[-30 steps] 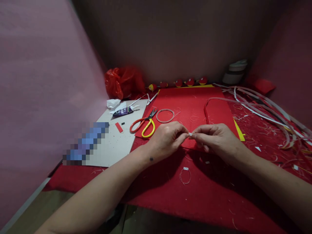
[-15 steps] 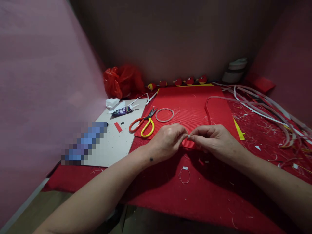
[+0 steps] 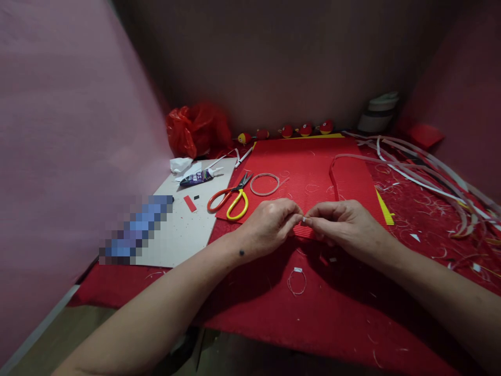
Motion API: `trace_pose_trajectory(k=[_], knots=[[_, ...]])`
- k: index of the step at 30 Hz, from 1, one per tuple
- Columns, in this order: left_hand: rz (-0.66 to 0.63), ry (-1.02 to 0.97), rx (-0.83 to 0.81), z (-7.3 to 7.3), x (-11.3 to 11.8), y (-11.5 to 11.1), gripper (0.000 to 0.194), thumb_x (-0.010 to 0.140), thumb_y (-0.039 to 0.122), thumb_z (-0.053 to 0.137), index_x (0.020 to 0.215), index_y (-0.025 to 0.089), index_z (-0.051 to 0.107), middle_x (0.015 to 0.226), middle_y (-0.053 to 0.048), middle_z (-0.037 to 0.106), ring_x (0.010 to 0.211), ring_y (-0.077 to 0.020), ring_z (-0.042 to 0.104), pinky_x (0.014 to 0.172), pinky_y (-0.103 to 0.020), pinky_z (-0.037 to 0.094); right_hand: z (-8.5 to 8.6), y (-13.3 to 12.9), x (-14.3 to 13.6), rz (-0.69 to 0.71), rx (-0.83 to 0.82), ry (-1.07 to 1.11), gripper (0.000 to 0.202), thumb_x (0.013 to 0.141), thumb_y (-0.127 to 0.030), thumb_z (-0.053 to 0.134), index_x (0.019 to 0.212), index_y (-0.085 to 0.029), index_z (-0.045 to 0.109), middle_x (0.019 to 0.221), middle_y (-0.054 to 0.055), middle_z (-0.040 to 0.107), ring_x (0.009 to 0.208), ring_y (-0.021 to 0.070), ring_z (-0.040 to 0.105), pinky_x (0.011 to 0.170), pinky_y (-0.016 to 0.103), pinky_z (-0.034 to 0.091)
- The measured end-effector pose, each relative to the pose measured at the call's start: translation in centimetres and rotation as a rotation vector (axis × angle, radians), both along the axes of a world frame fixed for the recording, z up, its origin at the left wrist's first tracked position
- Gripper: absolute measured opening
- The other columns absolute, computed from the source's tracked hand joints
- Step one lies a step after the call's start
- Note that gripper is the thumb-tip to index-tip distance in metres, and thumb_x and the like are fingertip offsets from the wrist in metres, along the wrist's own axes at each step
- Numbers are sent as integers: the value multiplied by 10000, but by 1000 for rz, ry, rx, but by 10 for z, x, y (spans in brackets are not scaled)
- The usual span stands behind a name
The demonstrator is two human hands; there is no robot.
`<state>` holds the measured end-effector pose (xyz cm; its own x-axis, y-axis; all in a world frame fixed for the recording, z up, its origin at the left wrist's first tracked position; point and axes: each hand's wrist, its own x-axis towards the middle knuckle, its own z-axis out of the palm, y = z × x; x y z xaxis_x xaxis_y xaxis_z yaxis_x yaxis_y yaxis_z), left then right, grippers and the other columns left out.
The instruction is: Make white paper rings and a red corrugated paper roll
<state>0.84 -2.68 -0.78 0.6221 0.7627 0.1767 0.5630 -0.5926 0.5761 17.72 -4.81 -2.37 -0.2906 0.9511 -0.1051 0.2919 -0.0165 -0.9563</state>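
Red cloth (image 3: 250, 313) runs from below the fingers to its front edge, well on the near side; thread loop with white tab (image 3: 298, 270) and scraps lie between. Red corrugated sheet (image 3: 305, 172) reaches away beyond the fingertips, right edge past the right fingers. Scissors (image 3: 239, 189) beyond and left of the left fingers, pale board (image 3: 176, 230) farther left. Left hand (image 3: 270, 224) and right hand (image 3: 348, 227) nearly meet, thumbs and forefingers pinching small white piece (image 3: 304, 220) between them. Forearms angle inward.
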Motion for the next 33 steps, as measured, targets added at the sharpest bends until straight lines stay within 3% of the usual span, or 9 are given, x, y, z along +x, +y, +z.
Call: trace_pose_trajectory(k=[20,33], knots=[[33,-38,-125,1,1,-1,164,836,142,441,812,106,599,637,-12,586,578,-79,519,556,-181,404,-2,2,-1,0,-15,0,200,770,-322,523,670,-157,575,484,-46,445,372,61,404,356,188,317],[53,-36,-77,-1,0,-1,161,803,142,448,783,104,603,623,-3,562,552,-63,470,515,-166,358,-3,4,2,7,8,9,197,765,-306,537,658,-148,586,475,-41,453,401,58,403,388,186,310]])
